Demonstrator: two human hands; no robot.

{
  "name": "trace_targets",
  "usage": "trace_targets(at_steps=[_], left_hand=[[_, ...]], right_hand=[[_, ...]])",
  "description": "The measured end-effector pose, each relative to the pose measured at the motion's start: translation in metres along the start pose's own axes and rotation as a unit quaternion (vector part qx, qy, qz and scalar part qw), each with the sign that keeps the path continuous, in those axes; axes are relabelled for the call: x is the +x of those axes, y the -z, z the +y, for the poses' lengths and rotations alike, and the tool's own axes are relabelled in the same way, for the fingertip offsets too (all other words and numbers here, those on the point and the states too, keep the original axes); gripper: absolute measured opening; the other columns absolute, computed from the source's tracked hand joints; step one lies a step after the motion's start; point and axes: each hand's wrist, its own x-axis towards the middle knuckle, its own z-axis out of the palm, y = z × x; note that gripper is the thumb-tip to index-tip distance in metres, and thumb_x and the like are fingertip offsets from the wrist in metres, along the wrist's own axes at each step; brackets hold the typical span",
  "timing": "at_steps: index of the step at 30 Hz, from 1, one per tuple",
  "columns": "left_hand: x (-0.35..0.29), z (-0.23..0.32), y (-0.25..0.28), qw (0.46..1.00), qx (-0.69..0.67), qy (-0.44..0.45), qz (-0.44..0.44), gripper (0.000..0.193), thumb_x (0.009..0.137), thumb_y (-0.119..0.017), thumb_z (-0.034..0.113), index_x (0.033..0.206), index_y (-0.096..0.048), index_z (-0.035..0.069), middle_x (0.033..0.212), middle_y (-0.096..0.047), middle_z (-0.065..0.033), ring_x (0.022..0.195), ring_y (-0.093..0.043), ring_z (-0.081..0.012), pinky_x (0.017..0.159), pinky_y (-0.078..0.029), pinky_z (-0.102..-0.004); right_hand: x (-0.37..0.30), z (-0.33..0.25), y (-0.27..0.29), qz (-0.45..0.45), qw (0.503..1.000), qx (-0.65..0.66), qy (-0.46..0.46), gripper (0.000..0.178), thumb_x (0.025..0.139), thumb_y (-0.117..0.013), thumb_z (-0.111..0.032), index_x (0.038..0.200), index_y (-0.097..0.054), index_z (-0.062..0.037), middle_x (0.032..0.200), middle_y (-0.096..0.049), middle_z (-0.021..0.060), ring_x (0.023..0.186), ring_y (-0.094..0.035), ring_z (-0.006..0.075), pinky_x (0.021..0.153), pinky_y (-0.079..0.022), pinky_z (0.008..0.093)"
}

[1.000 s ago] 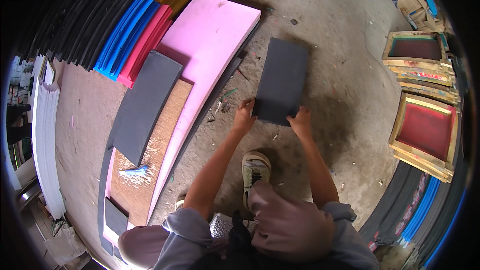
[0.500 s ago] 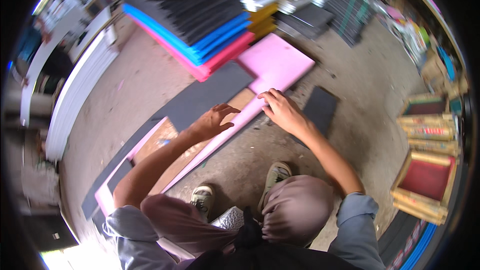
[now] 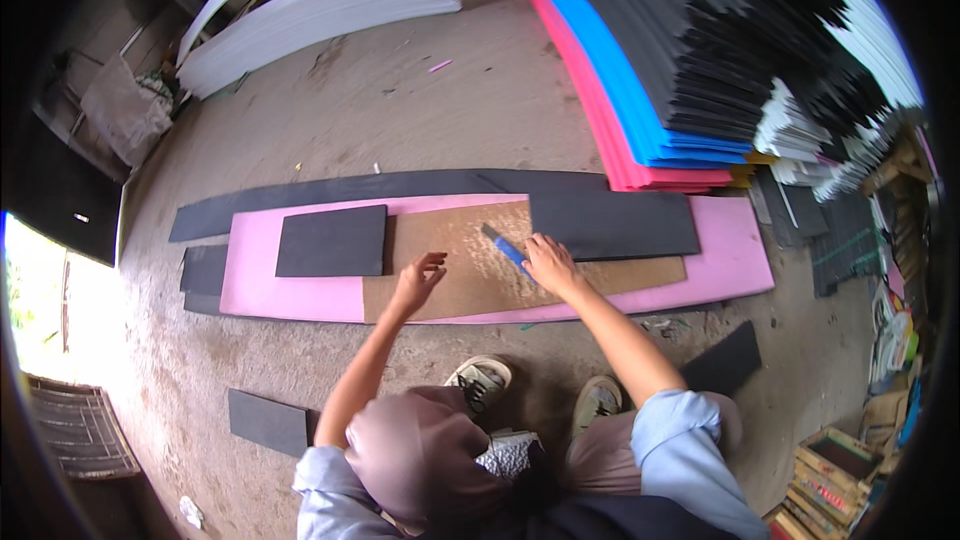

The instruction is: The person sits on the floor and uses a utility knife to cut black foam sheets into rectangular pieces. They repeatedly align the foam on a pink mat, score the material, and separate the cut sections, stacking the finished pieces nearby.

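Observation:
My right hand [image 3: 550, 265] is at the handle of a blue utility knife [image 3: 508, 249], its fingers curled beside the handle. The blade tip points to the far left over a worn brown board [image 3: 450, 285]. Just beyond that hand lies a black foam sheet [image 3: 625, 225] on the board. My left hand [image 3: 420, 280] hovers over the board's near left part, empty, fingers loosely bent and apart. A smaller black foam piece [image 3: 332, 242] rests to its left. Under these spreads a long pink foam sheet [image 3: 730, 240].
A long black strip [image 3: 400, 188] runs behind the pink sheet. Stacked black, blue and red foam sheets [image 3: 640, 130] rise at the far right; white sheets [image 3: 330, 15] are piled far left. Loose black pieces [image 3: 268, 422] lie on the floor. Wooden frames [image 3: 830, 470] stand at the near right.
My view has swung left, so the foam stacks appear farther right. My right hand has gone from the pink sheet's edge to the utility knife; my left hand is now over the brown board.

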Motion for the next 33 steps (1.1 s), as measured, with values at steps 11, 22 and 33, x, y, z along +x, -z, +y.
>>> trace_targets(at_steps=[11, 22, 33], left_hand=[[0.019, -0.001, -0.052, 0.960, -0.189, 0.107, 0.177, 0.020, 0.088, -0.048, 0.006, 0.105, -0.053, -0.003, 0.107, -0.059, -0.0102, 0.097, -0.056, -0.0161, 0.083, -0.045, -0.0280], [0.089, 0.045, -0.179, 0.988, -0.071, 0.113, 0.081, 0.043, 0.086, -0.052, 0.013, 0.124, -0.038, -0.002, 0.115, -0.049, -0.0194, 0.096, -0.056, -0.0252, 0.083, -0.046, -0.0336], [0.078, 0.068, -0.144, 0.927, -0.288, 0.206, 0.124, 0.044, 0.091, -0.045, 0.020, 0.128, -0.033, 0.000, 0.122, -0.046, -0.0156, 0.112, -0.044, -0.0201, 0.095, -0.033, -0.0300]], right_hand=[[0.007, -0.013, -0.065, 0.267, 0.950, 0.153, -0.051, 0.046, 0.074, -0.054, 0.000, 0.118, -0.039, -0.0024, 0.102, -0.044, 0.0175, 0.096, -0.046, 0.0320, 0.081, -0.039, 0.0419], [-0.049, 0.110, -0.004, 0.379, 0.843, 0.189, -0.331, 0.042, 0.075, -0.051, 0.002, 0.115, -0.039, -0.0014, 0.100, -0.041, 0.0151, 0.093, -0.044, 0.0270, 0.080, -0.038, 0.0387], [-0.034, 0.059, 0.026, 0.405, 0.823, 0.277, -0.286, 0.042, 0.076, -0.049, 0.002, 0.116, -0.039, -0.0021, 0.102, -0.039, 0.0131, 0.090, -0.044, 0.0237, 0.078, -0.039, 0.0357]])
